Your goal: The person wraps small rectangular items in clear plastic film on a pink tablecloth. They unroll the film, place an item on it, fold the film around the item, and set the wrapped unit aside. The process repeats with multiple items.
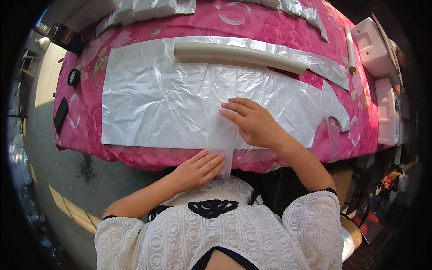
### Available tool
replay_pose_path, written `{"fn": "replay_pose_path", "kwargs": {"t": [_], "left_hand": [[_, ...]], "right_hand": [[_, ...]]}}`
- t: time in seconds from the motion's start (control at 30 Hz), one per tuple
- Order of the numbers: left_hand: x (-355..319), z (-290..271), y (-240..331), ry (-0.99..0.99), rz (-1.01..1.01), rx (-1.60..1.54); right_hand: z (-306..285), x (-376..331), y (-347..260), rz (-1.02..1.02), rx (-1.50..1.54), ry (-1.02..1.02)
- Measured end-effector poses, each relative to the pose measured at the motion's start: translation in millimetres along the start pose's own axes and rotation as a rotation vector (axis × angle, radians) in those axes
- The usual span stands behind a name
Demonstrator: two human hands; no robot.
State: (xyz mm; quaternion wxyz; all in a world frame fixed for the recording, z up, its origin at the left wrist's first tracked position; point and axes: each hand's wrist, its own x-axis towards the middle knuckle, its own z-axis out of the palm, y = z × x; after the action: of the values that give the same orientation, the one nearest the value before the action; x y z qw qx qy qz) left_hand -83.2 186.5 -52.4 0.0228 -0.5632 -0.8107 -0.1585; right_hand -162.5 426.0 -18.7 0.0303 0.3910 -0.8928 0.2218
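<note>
A translucent plastic bag [220, 135], folded into a narrow strip, lies across the near edge of a flat stack of white plastic carrier bags [148, 99]. Its lower end hangs past the table edge toward my lap. My left hand [198, 168] rests on this lower part, fingers stretched out and side by side. Higher up, my right hand [254, 121] lies over the strip's far end with its fingers extended to the left. A thick beige tube [238, 56] lies lengthwise on the back of the stack. The cut-out handle ends of the stack point right.
The table has a pink flowered cloth [279, 33]. At its left stand a dark jar [66, 38], a black tape roll [74, 77] and a phone [60, 115]. More folded bags [144, 10] lie along the back. White foam boxes [375, 45] and a thin stick [350, 49] are at right.
</note>
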Motion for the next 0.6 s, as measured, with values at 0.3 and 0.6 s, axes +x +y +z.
{"fn": "replay_pose_path", "kwargs": {"t": [0.3,0.6], "left_hand": [[5,-25,-18,0.240,0.049,-0.234],[26,-32,-47,-0.017,-0.160,-0.111]], "right_hand": [[15,-18,-30,0.015,0.128,-0.051],[38,-26,-29,0.056,0.038,0.173]]}}
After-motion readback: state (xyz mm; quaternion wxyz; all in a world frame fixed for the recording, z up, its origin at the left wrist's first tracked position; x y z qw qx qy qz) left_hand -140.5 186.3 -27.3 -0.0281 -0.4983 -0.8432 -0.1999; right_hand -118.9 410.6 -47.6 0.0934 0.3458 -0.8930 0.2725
